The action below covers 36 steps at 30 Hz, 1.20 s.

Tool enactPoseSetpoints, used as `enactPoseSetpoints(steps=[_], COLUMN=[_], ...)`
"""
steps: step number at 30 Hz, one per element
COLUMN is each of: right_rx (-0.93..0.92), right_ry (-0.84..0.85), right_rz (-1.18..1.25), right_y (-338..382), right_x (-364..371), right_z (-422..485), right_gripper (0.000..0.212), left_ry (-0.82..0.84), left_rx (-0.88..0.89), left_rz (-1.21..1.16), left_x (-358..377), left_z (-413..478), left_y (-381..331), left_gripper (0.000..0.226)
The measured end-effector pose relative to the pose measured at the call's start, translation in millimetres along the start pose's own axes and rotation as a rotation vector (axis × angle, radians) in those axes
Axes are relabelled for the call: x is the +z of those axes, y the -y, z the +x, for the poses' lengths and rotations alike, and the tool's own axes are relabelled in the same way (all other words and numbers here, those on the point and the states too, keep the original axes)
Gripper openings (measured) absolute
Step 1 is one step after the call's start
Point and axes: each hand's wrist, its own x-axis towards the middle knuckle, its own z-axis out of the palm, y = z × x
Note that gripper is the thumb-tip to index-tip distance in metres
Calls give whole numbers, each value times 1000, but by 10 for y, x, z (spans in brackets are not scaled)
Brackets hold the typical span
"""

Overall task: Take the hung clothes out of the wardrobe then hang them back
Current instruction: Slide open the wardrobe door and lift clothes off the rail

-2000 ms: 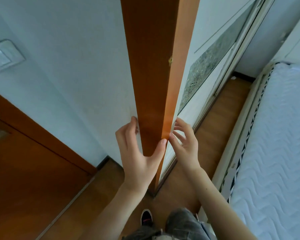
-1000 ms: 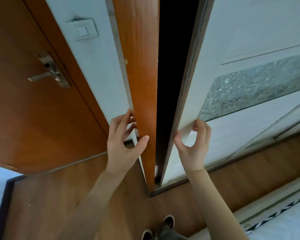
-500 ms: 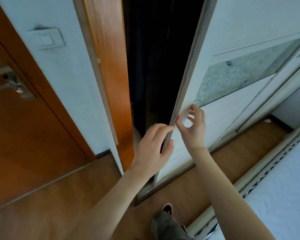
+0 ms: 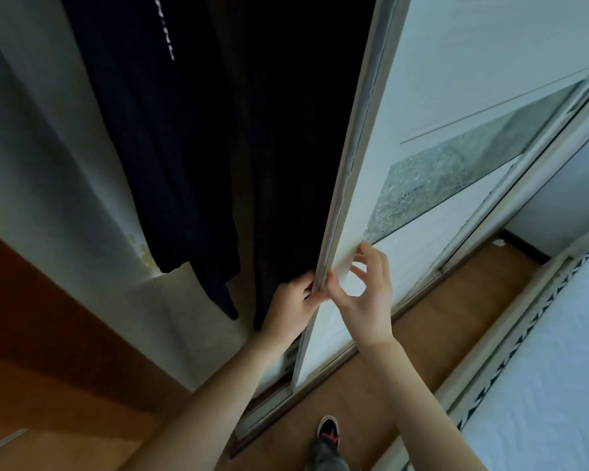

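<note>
At the open wardrobe (image 4: 82, 198), my left hand (image 4: 293, 302) curls its fingers (image 4: 307, 291) round the edge of the white sliding door (image 4: 422, 96), gripping it from the inner side. My right hand (image 4: 366, 295) pinches the same edge, thumb on the frame, bent fingertips (image 4: 364, 249) on the panel. Dark clothes (image 4: 184, 130) hang inside, just left of both hands. A white-quilted bed (image 4: 558, 334) lies at right. My shoe (image 4: 327, 433) shows on the wood floor (image 4: 456, 300).

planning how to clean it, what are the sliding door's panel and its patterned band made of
Sliding door panel: looks like matte white laminate or painted board, flat and even. Patterned band: probably frosted textured glass, grey, speckled, faintly glossy.
</note>
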Motion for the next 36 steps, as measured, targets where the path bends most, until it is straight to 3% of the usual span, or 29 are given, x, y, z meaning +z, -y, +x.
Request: enactPoseSetpoints(steps=[11, 14, 18, 23, 36], right_rx=[16, 41, 70, 90, 138], right_ry=[-23, -24, -69, -111, -99], right_rz=[-10, -16, -25, -24, -27], right_y=[-874, -1104, -1358, -1626, -2197], right_x=[-722, -893, -1068, -1257, -1780], right_z=[916, 1142, 1428, 1719, 2387], right_gripper=[58, 62, 59, 57, 57], left_ry=[37, 46, 86, 96, 67], left_rx=[-6, -21, -35, 13, 109], left_rz=[-40, -66, -49, 31, 34], left_x=[1021, 1305, 1618, 1929, 2725], left_z=[1049, 1326, 1652, 2012, 2715], left_y=[-164, -148, -154, -187, -338], left_gripper=[78, 73, 45, 28, 41])
